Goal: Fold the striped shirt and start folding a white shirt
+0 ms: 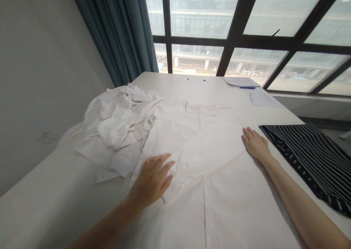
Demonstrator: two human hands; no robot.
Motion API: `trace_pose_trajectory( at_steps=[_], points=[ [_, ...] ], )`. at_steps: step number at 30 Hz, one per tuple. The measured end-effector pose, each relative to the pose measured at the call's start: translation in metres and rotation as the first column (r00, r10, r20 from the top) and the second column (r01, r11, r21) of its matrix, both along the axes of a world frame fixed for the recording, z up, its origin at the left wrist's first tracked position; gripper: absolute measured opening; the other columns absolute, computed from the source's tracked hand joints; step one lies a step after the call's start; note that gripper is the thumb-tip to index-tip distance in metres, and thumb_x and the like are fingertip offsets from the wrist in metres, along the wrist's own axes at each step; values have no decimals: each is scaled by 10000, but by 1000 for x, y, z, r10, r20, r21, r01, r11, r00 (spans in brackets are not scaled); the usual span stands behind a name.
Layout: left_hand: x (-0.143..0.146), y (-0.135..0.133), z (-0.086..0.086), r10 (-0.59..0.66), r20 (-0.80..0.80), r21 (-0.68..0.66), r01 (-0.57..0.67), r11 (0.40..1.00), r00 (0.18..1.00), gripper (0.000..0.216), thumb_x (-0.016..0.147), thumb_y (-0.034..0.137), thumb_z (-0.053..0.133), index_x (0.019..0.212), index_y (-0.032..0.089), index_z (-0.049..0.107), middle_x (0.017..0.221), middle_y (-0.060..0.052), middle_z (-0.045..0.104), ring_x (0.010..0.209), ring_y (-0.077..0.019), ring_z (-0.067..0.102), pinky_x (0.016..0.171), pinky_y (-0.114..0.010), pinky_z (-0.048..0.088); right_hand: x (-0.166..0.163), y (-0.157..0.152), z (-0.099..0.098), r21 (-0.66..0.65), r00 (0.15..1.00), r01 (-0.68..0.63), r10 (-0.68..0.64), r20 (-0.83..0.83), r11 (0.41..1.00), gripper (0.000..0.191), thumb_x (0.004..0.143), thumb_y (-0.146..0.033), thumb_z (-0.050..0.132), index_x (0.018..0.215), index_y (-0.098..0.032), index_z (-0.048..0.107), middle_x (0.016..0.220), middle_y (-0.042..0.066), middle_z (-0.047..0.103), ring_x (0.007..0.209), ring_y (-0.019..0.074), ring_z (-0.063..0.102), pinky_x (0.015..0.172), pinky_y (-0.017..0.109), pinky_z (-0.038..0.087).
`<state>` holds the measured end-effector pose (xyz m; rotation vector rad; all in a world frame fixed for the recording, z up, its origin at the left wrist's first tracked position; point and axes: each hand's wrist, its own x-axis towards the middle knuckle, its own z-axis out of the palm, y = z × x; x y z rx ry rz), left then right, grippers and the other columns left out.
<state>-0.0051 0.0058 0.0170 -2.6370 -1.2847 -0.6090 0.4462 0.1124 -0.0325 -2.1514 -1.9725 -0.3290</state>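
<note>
Under both flat, open palms a white shirt (208,157) is pressed: left hand (153,179) mid-cloth, right hand (255,143) at its edge; nothing gripped.

Left: crumpled white cloth pile (120,121) blocks your way, bare tabletop (55,190) before it is free | Right: striped cloth (312,154) lies just beside your right hand (255,143), a narrow bare strip between | Far: papers (241,81) and blue pen (247,87) near the window, open tabletop before them.
</note>
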Motion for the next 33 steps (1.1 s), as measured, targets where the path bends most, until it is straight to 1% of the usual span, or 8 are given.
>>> trace_pose_trajectory(
  at_steps=[3,6,11,14,17,19,29,33],
  points=[
    [2,-5,1,-227,-71,-130,217,968,971,453,920,254,517,1373,237,494,1482,-99,429,1352,-264,397,1117,-441,281,0,0,-1,1,1000,4,-4,1,1000,510,987,-404,258,1395,-184,470,1461,122,473,1315,304,448,1023,568,394],
    [0,-5,1,-303,-98,-223,276,935,948,521,924,294,534,1432,325,423,1543,-52,346,1412,-258,322,1142,-440,260,1,-1,-3,28,1000,9,-8,-7,1000,520,982,-427,255,1391,-193,476,1445,136,489,1299,321,456,1007,581,392],
    [-3,-4,1,-310,-103,-248,278,928,945,565,911,319,573,1442,392,393,1561,-30,312,1428,-274,295,1149,-465,238,-2,-2,-1,80,999,23,-25,23,997,520,975,-433,269,1368,-169,483,1432,164,495,1311,324,439,1026,570,353],
    [-3,-4,2,-321,-129,-256,281,925,938,605,906,349,583,1460,409,348,1575,-38,276,1438,-285,271,1145,-480,230,-5,-2,2,116,997,-68,62,51,991,487,977,-386,285,1352,-155,494,1434,161,494,1331,301,421,1058,543,323],
    [-4,-4,2,-328,-137,-258,286,923,935,621,903,365,587,1467,414,330,1580,-43,261,1438,-292,269,1142,-485,224,-6,0,4,115,983,-179,173,57,977,463,981,-354,300,1326,-139,522,1412,158,519,1328,275,431,1060,488,339],
    [-4,-4,2,-327,-128,-250,289,924,936,622,902,358,590,1465,414,333,1580,-39,261,1435,-293,276,1145,-482,220,-5,1,3,106,977,-212,209,42,972,446,983,-349,306,1299,-145,546,1377,145,556,1307,259,459,1053,467,352],
    [-4,-4,1,-321,-100,-248,289,925,942,608,891,346,604,1450,405,371,1567,-37,294,1427,-284,299,1149,-474,228,-3,2,0,95,981,-190,193,-23,977,407,972,-339,336,1266,-199,581,1328,109,604,1261,254,506,1031,502,362],
    [-3,-4,2,-321,-86,-236,293,926,943,593,887,348,609,1439,396,398,1559,-34,315,1419,-281,315,1149,-461,235,-6,0,2,103,989,-139,143,-31,985,403,967,-338,340,1264,-221,586,1323,109,606,1251,268,508,1035,539,339]
  ],
)
